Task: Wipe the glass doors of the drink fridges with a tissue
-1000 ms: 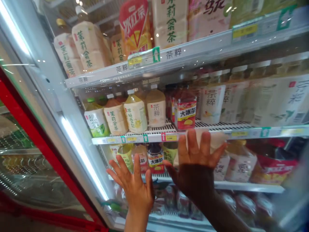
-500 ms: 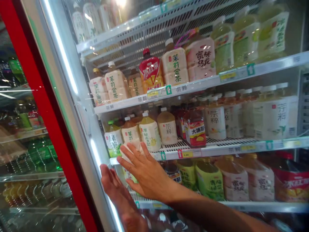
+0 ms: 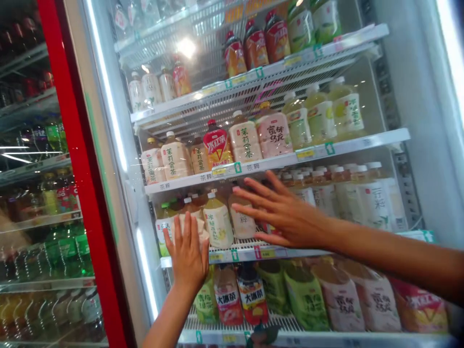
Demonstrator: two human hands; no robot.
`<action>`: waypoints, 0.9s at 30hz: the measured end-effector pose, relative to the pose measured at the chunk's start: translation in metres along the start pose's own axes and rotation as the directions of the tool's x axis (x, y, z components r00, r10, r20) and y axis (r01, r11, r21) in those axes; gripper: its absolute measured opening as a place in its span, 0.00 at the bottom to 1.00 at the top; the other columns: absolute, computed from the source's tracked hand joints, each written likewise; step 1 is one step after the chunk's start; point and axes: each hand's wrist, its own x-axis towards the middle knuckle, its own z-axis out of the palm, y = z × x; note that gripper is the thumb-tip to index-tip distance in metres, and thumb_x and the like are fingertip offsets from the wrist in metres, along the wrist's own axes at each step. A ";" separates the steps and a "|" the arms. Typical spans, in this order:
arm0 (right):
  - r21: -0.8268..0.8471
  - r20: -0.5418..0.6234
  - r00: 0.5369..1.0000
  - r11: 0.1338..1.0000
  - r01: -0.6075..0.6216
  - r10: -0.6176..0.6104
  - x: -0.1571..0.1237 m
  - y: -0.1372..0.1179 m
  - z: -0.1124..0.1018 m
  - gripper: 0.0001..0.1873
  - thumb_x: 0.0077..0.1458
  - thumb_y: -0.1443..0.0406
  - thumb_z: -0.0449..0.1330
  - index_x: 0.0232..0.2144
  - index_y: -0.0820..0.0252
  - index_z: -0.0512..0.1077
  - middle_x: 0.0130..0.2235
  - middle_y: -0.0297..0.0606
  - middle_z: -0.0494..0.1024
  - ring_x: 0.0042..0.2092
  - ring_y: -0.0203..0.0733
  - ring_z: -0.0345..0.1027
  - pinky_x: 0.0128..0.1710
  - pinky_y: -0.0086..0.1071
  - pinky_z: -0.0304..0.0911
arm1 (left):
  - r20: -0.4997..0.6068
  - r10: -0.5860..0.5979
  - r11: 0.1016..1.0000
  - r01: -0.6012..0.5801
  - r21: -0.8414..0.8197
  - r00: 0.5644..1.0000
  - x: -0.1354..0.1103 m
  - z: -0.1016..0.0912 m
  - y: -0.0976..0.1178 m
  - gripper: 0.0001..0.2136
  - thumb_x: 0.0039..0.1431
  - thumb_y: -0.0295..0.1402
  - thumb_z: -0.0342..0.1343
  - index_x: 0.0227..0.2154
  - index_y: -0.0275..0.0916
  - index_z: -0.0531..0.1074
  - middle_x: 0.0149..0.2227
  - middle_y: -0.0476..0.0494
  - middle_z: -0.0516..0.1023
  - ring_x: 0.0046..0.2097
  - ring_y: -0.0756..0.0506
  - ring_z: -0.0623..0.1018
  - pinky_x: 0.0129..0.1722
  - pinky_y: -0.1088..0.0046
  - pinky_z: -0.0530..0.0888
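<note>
Left hand [image 3: 188,256] is near an upright bottle [image 3: 219,227], white cap [image 3: 211,195] up.

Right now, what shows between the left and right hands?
In the head view, a white-capped bottle stands beyond the gap between the left hand and right hand; the right fingers partly cover a second bottle.

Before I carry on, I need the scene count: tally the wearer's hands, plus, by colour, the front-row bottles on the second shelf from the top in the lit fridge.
Hands, left hand and right hand: 2
Red bottles: 4
White bottles: 3
Green bottles: 2
Total: 11
</note>
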 end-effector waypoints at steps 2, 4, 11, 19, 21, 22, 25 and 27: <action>0.027 0.002 0.999 0.999 -0.036 0.036 -0.022 0.039 -0.019 0.38 0.60 0.52 0.63 0.70 0.45 0.58 0.74 0.36 0.56 0.76 0.55 0.41 0.72 0.67 0.33 | 0.019 0.146 0.987 -0.147 0.066 0.989 -0.001 -0.001 -0.004 0.37 0.66 0.37 0.54 0.74 0.46 0.44 0.75 0.39 0.51 0.77 0.35 0.39 0.73 0.40 0.36; 0.109 -0.003 0.994 0.988 -0.112 0.113 -0.038 0.062 -0.029 0.37 0.55 0.47 0.66 0.65 0.42 0.67 0.70 0.36 0.63 0.74 0.58 0.48 0.71 0.66 0.33 | 0.075 0.296 0.950 -0.301 0.077 0.952 0.000 -0.006 -0.007 0.36 0.64 0.40 0.57 0.72 0.50 0.50 0.75 0.42 0.49 0.76 0.31 0.38 0.72 0.36 0.36; 0.358 -0.002 0.947 0.885 -0.298 0.320 -0.043 0.063 -0.028 0.33 0.40 0.41 0.71 0.49 0.42 0.80 0.63 0.36 0.75 0.67 0.61 0.62 0.72 0.61 0.37 | 0.175 0.520 0.838 -0.539 0.086 0.836 0.101 -0.018 -0.042 0.33 0.67 0.48 0.51 0.72 0.56 0.50 0.77 0.46 0.43 0.77 0.33 0.39 0.72 0.37 0.34; 0.054 -0.144 0.989 0.998 -0.033 0.040 -0.053 0.067 -0.024 0.32 0.59 0.42 0.59 0.62 0.38 0.69 0.66 0.31 0.71 0.69 0.53 0.58 0.69 0.62 0.46 | 0.253 0.449 0.891 -0.451 -0.052 0.857 0.081 -0.007 -0.012 0.40 0.64 0.57 0.50 0.74 0.51 0.44 0.77 0.42 0.43 0.77 0.32 0.39 0.72 0.38 0.32; 0.130 -0.118 0.988 0.988 -0.085 0.101 -0.052 0.066 -0.025 0.31 0.57 0.41 0.61 0.60 0.39 0.72 0.66 0.32 0.71 0.69 0.55 0.59 0.70 0.64 0.43 | 0.243 0.411 0.911 -0.406 -0.074 0.878 0.096 -0.005 -0.009 0.36 0.65 0.57 0.47 0.73 0.54 0.46 0.77 0.45 0.46 0.77 0.35 0.40 0.72 0.40 0.30; 0.181 -0.088 0.986 0.975 -0.126 0.144 -0.052 0.065 -0.026 0.32 0.54 0.41 0.62 0.59 0.40 0.73 0.66 0.32 0.71 0.69 0.58 0.58 0.70 0.66 0.40 | 0.196 0.342 0.940 -0.335 -0.069 0.919 0.108 -0.002 -0.006 0.36 0.66 0.58 0.44 0.73 0.54 0.48 0.77 0.45 0.45 0.77 0.36 0.39 0.72 0.40 0.30; 0.264 -0.013 0.976 0.942 -0.206 0.217 -0.051 0.063 -0.028 0.35 0.50 0.42 0.66 0.58 0.44 0.74 0.67 0.35 0.70 0.70 0.62 0.55 0.70 0.67 0.34 | 0.060 0.184 0.982 -0.182 -0.048 0.981 0.127 0.005 0.011 0.39 0.65 0.61 0.42 0.73 0.48 0.47 0.77 0.41 0.40 0.77 0.34 0.35 0.71 0.39 0.28; 0.207 -0.026 0.984 0.964 -0.165 0.174 -0.053 0.063 -0.027 0.35 0.53 0.42 0.64 0.60 0.43 0.72 0.67 0.34 0.69 0.71 0.60 0.53 0.70 0.66 0.36 | 0.114 0.334 0.943 -0.329 -0.058 0.936 0.119 0.007 0.027 0.42 0.62 0.64 0.44 0.74 0.48 0.46 0.77 0.42 0.43 0.77 0.34 0.36 0.71 0.40 0.28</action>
